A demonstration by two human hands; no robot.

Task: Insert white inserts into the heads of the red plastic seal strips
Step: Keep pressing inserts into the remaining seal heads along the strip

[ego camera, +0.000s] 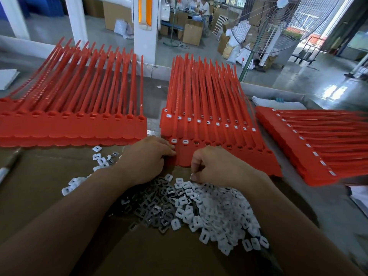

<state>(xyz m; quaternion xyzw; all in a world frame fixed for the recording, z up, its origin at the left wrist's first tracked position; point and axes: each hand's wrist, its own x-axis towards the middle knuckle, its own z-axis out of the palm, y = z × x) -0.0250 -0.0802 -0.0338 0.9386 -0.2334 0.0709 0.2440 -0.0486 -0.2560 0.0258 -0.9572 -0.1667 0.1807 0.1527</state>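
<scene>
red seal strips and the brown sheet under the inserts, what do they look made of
Red seal strips: moulded plastic, apparently; uniform colour, slight sheen, thin flexing tails. Brown sheet: probably cardboard; dull, matte, with a fold crease, beneath the white inserts.

we are looking over a flat brown cardboard sheet (49, 176) that is covering the tabletop. a slim white and dark pen (8, 168) is lying at its left edge, and a stack of white paper (7, 77) is sitting further back on the left. a folded white cloth (278, 105) is resting at the far right. beyond the table a large round wire-caged standing fan (278, 22) is standing near a white square pillar (144, 36). brown cardboard boxes (192, 33) and white sacks (242, 54) are sitting on the grey floor, with people (204, 6) sitting far behind.
</scene>
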